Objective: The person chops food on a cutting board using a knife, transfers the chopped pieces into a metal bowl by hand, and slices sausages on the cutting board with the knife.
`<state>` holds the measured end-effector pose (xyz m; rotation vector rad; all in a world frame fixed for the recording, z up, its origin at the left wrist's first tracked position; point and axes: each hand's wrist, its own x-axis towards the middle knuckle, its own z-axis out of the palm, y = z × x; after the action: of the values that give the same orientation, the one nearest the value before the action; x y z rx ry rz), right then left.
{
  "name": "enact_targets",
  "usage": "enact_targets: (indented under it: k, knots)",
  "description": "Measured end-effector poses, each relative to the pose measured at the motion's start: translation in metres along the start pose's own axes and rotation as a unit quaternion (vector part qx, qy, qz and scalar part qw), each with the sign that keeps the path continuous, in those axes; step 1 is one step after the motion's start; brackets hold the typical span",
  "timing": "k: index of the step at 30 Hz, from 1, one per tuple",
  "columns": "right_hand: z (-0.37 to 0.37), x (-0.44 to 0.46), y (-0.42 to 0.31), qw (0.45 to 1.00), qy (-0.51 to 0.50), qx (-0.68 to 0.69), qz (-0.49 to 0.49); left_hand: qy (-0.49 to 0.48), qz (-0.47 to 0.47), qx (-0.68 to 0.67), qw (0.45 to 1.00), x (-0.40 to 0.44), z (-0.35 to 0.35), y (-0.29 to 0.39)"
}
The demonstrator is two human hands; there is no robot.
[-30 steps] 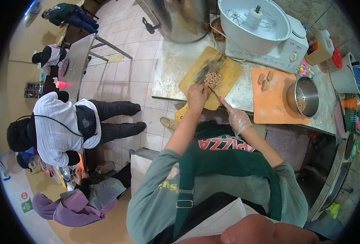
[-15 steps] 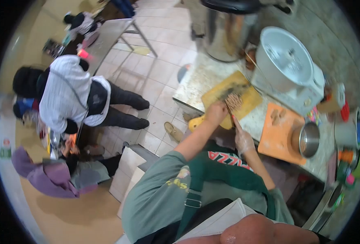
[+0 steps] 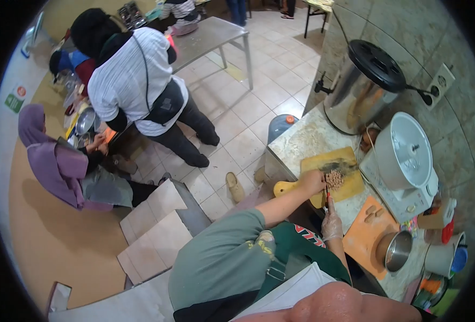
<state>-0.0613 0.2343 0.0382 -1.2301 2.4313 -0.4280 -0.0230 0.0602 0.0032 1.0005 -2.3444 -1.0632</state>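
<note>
A yellow cutting board [image 3: 351, 189] lies on the worktop, with a pile of small pinkish-brown chopped pieces [image 3: 334, 180] on it. My right hand [image 3: 332, 225], in a clear plastic glove, grips a knife [image 3: 328, 197] with some red at its handle. The blade lies beside the pile, pointing away from me. My left hand [image 3: 315, 182] is bare and sits over the board at the left of the pile, close to the blade. Its fingers are bent together, and what they press or hold is hidden.
Right of the board, an orange cutting board [image 3: 363, 249] bears several brown pieces and a steel pot [image 3: 398, 251]. Behind stand a white mixer bowl [image 3: 409, 147] and a steel urn [image 3: 358, 91]. Two people [image 3: 140, 75] work at a table on the left.
My view has swung, so the worktop sits lower and farther right in it. Both hands stay at the yellow board beside the chopped pile, the knife still in my right hand.
</note>
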Motion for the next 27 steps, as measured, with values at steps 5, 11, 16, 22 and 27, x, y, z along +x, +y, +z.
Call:
enact_targets:
  k: [5, 11, 16, 22, 27]
  knots:
    - [0.005, 0.008, 0.004, 1.0, -0.007, 0.0, 0.009, -0.003, -0.025, -0.012, 1.0, 0.002, 0.001, 0.0]
    - [0.018, 0.021, 0.02, 0.992, 0.014, 0.105, -0.069, 0.001, -0.057, -0.043, 0.997, -0.002, -0.005, 0.007]
    - [0.005, 0.01, 0.014, 0.99, -0.028, 0.124, -0.062, 0.095, 0.014, -0.055, 0.994, -0.008, 0.0, 0.005]
    - [0.009, -0.001, 0.037, 0.985, -0.035, 0.135, -0.099, 0.049, -0.008, -0.05, 0.997, -0.006, 0.016, 0.001]
    - [0.001, -0.008, 0.031, 0.992, -0.059, 0.085, -0.077, 0.067, 0.009, -0.117, 0.991, -0.009, 0.02, -0.006]
